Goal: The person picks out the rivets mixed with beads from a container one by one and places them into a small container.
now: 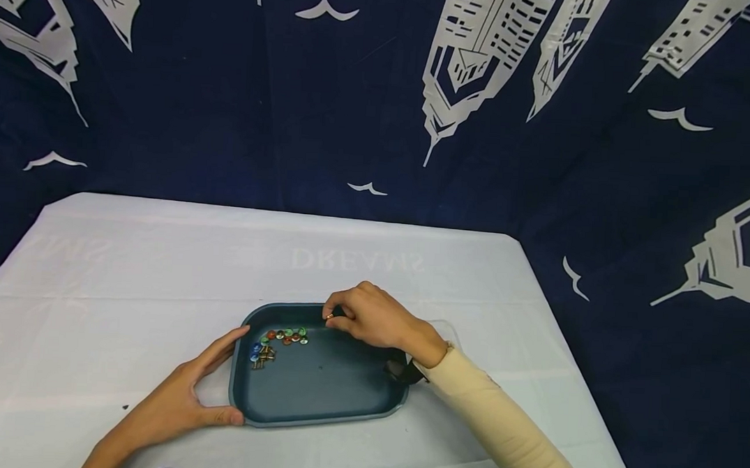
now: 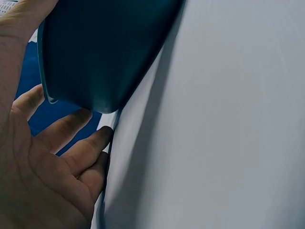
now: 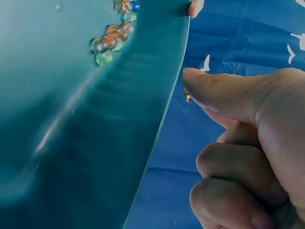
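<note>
A dark teal tray (image 1: 324, 389) stands on the white cloth. My left hand (image 1: 186, 390) braces its left side, thumb at the front corner and fingers along the wall; in the left wrist view these fingers (image 2: 71, 126) are spread and fairly straight. Above the tray's back rim, my right hand (image 1: 374, 318) pinches a tiny shiny gold-coloured piece (image 3: 187, 95) between thumb and forefinger, its other fingers curled. Most of that piece is hidden, so its kind is unclear. Green and orange glass beads (image 3: 112, 40) lie in the tray's back left, beside blue beads (image 1: 256, 351) and small gold-brown pieces (image 1: 264, 357).
White cloth (image 1: 179, 267) covers the table around the tray. A dark blue curtain (image 1: 261, 117) with white building prints hangs behind and at the right. Under the right wrist sits a glossy black object (image 1: 403, 371). A dark speck (image 1: 125, 407) lies left of the left hand.
</note>
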A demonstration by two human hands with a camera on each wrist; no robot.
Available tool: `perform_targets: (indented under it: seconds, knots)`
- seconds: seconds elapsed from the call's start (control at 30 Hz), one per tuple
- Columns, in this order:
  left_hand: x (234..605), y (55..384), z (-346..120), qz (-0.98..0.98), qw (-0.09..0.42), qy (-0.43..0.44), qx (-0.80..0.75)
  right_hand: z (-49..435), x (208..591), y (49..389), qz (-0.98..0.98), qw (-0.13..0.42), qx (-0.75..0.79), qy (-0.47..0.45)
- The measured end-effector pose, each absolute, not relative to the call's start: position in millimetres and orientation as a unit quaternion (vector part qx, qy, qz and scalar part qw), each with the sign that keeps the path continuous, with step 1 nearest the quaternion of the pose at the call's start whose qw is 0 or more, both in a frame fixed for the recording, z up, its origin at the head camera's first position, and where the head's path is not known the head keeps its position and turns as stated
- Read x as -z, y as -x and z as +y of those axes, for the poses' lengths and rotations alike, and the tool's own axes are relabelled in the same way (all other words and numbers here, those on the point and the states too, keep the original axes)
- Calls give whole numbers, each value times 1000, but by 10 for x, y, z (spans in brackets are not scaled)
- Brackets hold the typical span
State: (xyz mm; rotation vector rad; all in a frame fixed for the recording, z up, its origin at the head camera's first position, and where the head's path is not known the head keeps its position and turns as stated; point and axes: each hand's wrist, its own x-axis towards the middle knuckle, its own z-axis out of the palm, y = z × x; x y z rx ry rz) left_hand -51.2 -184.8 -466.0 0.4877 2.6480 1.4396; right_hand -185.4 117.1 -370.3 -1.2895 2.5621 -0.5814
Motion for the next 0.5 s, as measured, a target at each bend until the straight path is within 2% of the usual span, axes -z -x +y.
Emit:
perform_targets:
  seconds: [0.5]
  knots:
    - [4658, 508, -1846, 866, 50, -158, -472, 1531, 3685, 1856, 884, 106, 226, 396]
